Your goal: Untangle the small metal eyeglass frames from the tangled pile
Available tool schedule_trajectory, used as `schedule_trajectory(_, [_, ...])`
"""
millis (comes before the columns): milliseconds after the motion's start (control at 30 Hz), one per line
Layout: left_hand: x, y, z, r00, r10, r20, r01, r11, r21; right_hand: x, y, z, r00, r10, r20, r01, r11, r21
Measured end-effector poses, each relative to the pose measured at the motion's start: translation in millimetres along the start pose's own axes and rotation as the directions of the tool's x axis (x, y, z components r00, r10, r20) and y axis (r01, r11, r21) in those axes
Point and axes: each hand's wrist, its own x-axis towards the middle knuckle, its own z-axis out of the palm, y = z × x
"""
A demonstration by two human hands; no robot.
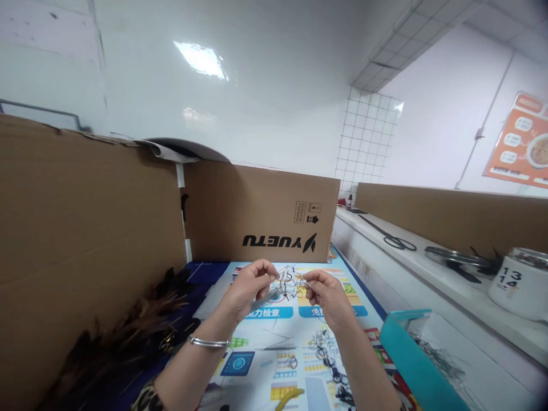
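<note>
Both hands are raised over the printed table cover (250, 334), in the middle of the view. My left hand (252, 285), with a silver bangle on its wrist, pinches thin wire pieces. Between the hands lies a tangle of fine metal wire parts (287, 283). My right hand (327, 291) pinches a small wire ring at the right side of that tangle. Below my right hand, a loose pile of small wire and black pieces (324, 349) rests on the cover. Thin straight wires (280, 341) lie below my left hand.
Cardboard panels (261, 200) stand behind and at left. Dark feathery pieces (124, 337) lie at left. A teal box (419, 365) holds wires at right. Scissors (399, 242) and a white mug (520, 285) are on the ledge. A yellow curved item (290, 398) lies in front.
</note>
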Motion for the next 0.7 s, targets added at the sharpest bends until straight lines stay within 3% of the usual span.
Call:
schedule_trajectory(300, [1.5, -1.0, 1.6, 0.996, -0.091, -0.004, 0.091, 0.996, 0.001, -2.7, -3.6, 3.2, 1.000, -0.007, 0.024, 0.007, 1.000, -0.014])
schedule_trajectory(500, [1.0, 2.1, 3.6, 1.000, 0.003, -0.031, 0.000, 0.997, 0.082, -2.1, -2.7, 1.7, 1.000, -0.005, 0.022, 0.005, 1.000, -0.016])
schedule_trajectory(700, [-0.5, 3.4, 4.4, 1.000, -0.002, 0.014, 0.000, 0.994, 0.110, -3.0, -1.7, 2.6, 0.998, -0.066, 0.001, 0.064, 0.973, -0.221])
